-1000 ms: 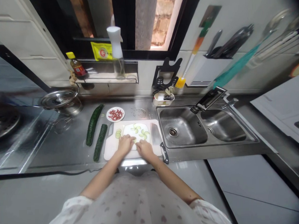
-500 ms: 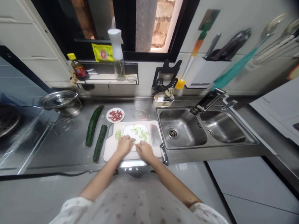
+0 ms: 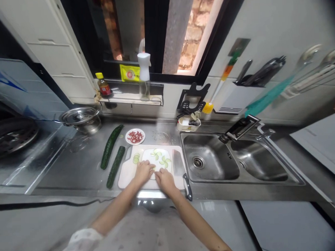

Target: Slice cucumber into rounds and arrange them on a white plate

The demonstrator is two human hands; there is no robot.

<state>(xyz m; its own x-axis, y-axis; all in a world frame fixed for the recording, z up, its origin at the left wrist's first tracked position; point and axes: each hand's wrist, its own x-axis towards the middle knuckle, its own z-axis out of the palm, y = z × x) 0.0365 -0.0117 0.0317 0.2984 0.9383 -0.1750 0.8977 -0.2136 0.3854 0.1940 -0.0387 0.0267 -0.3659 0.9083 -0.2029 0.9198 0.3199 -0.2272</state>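
Observation:
A white cutting board lies on the steel counter in front of me, with a white plate on it holding several pale green cucumber slices. My left hand and my right hand rest side by side at the plate's near edge, fingers curled and touching slices. A few more slices lie on the board left of the plate. A cleaver with a black handle lies on the board's right side.
Two dark cucumbers lie left of the board. A small dish of red bits sits behind it. A double sink with tap is at right, a lidded pot at back left, bottles on the window shelf.
My head has tilted up, so everything sits lower in view. Both hands stay at the plate's near edge, fingers working among the slices.

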